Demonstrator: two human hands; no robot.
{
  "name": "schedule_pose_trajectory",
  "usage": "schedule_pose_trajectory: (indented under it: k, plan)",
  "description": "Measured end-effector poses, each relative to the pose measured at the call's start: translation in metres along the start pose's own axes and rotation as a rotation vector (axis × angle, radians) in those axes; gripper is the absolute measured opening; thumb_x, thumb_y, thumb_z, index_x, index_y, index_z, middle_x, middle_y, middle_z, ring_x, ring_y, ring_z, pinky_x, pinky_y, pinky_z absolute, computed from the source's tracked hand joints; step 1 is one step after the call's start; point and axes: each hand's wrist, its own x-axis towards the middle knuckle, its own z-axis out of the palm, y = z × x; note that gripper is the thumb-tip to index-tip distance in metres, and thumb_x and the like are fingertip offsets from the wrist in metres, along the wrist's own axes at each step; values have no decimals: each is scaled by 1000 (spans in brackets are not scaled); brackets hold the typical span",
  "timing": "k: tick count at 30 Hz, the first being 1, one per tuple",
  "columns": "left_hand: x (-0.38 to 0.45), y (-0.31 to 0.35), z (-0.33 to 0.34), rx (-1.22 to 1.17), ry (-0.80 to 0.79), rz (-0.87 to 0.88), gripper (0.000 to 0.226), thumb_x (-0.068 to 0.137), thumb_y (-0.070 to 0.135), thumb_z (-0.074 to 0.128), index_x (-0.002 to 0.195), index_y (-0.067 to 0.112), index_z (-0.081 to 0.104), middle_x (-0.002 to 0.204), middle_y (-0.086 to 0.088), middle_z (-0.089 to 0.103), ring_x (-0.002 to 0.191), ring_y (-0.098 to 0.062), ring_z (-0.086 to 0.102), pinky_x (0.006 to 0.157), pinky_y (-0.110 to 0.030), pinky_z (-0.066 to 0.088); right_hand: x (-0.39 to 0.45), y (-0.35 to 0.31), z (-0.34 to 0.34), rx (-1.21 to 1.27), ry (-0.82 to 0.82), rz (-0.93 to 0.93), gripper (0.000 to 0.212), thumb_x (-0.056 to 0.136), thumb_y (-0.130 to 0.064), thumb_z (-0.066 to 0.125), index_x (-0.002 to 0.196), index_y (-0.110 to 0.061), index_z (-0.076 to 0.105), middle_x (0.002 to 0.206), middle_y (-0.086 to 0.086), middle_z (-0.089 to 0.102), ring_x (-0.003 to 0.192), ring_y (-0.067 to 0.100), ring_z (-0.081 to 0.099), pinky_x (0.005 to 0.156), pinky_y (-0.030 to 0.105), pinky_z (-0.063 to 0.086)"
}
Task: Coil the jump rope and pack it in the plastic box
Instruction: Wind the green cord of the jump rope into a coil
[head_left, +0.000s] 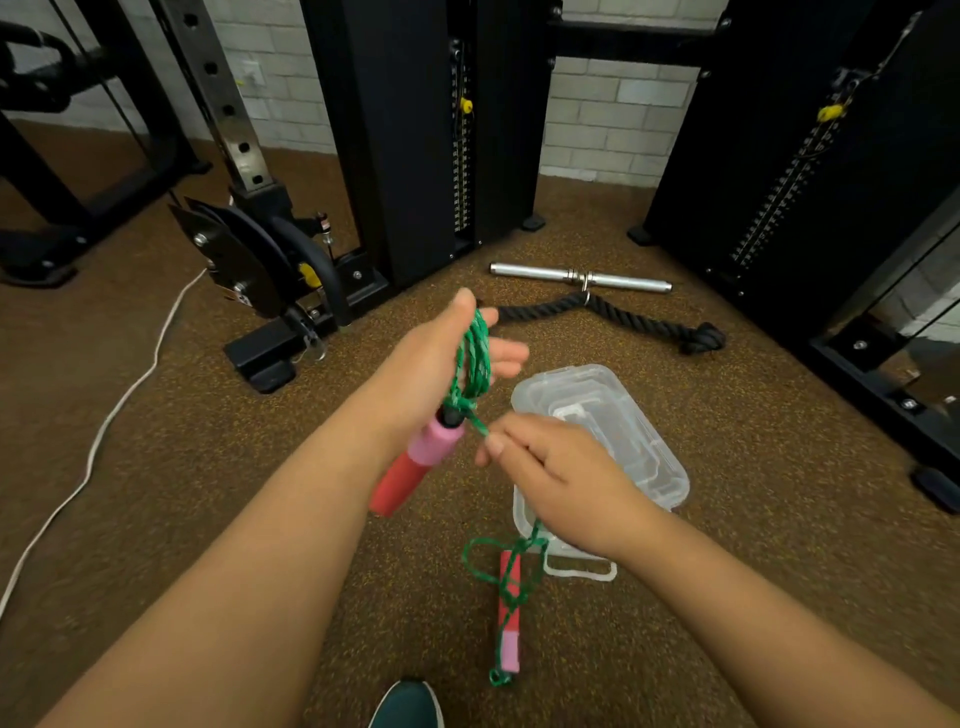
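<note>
The jump rope (474, 358) is green cord with pink and red handles. Several turns of it loop around my left hand (441, 358), which is held up with the fingers spread. One handle (415, 465) hangs below that palm. My right hand (561, 467) pinches the cord just below the loops. From there the cord drops to the floor, where the second handle (509, 613) lies by loose cord. The clear plastic box (623, 436) stands on the floor right behind my right hand, partly hidden by it.
A steel bar (579, 277) and a black rope attachment (613, 317) lie beyond the box. Black gym machine frames (415, 130) stand behind and to the right. A white cable (104, 431) crosses the brown floor at left. My shoe (408, 706) shows at the bottom.
</note>
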Motion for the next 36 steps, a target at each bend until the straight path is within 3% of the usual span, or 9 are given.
schedule_pose_trajectory:
  k: [4, 8, 12, 18, 21, 23, 25, 31, 36]
  plan:
    - [-6, -10, 7, 375, -46, -67, 66, 90, 70, 18, 116, 32, 64, 106, 8, 71, 106, -8, 62, 103, -36, 39, 5, -14, -21, 265, 134, 59, 29, 98, -27, 43, 78, -17, 61, 77, 13, 64, 74, 15, 61, 64, 29, 48]
    - [-11, 1, 15, 241, -117, -86, 75, 95, 62, 14, 86, 14, 70, 78, -7, 76, 76, -15, 72, 75, -20, 48, 8, -14, -39, 505, 199, 168, 32, 100, -14, 38, 72, -11, 53, 53, -10, 56, 50, -4, 51, 53, 7, 37]
    - [-7, -1, 15, 236, -222, -94, 82, 94, 64, 10, 98, 4, 66, 76, -18, 73, 69, -27, 70, 73, -31, 53, 10, 1, -38, 451, 221, 203, 31, 99, -23, 41, 75, -13, 58, 71, -8, 56, 62, -5, 51, 60, 10, 40]
    - [-6, 0, 14, 227, -309, -140, 85, 92, 65, 7, 93, 6, 68, 71, -18, 69, 64, -25, 65, 71, -31, 54, 11, 2, -40, 440, 235, 229, 31, 98, -23, 44, 71, -14, 57, 54, -18, 54, 53, -5, 49, 55, 9, 39]
    - [-6, -3, 14, 141, -395, -181, 66, 93, 58, 31, 110, 2, 64, 71, -14, 68, 65, -22, 65, 72, -31, 53, 13, 7, -43, 407, 286, 272, 33, 94, -33, 51, 66, -18, 60, 53, -18, 54, 54, -4, 48, 57, 14, 40]
    - [-6, -6, 12, 58, -434, -161, 37, 90, 35, 56, 112, 6, 65, 73, -8, 72, 68, -17, 68, 74, -29, 54, 13, 11, -45, 428, 292, 281, 33, 93, -33, 52, 67, -16, 61, 53, -18, 54, 56, -4, 48, 59, 15, 42]
    - [-6, -8, 10, -54, -452, -143, 27, 86, 16, 60, 110, 6, 66, 77, -7, 74, 69, -14, 71, 71, -24, 57, 12, 14, -45, 481, 282, 275, 31, 94, -30, 51, 71, -11, 61, 57, -14, 55, 58, -2, 48, 59, 16, 42]
    - [-5, -3, 11, -178, -302, -126, 22, 93, 21, 52, 99, 6, 68, 69, -3, 73, 57, -9, 66, 58, -18, 54, 9, 23, -44, 615, 200, 264, 19, 96, -19, 48, 91, -12, 65, 63, -13, 55, 64, 4, 50, 63, 18, 47]
    - [-6, 5, 13, -274, -183, -134, 39, 95, 39, 45, 82, 10, 68, 55, 0, 65, 42, -7, 55, 44, -16, 47, 8, 27, -35, 507, 251, 326, 21, 97, -20, 47, 85, -20, 64, 61, -2, 45, 55, 5, 44, 59, 22, 45]
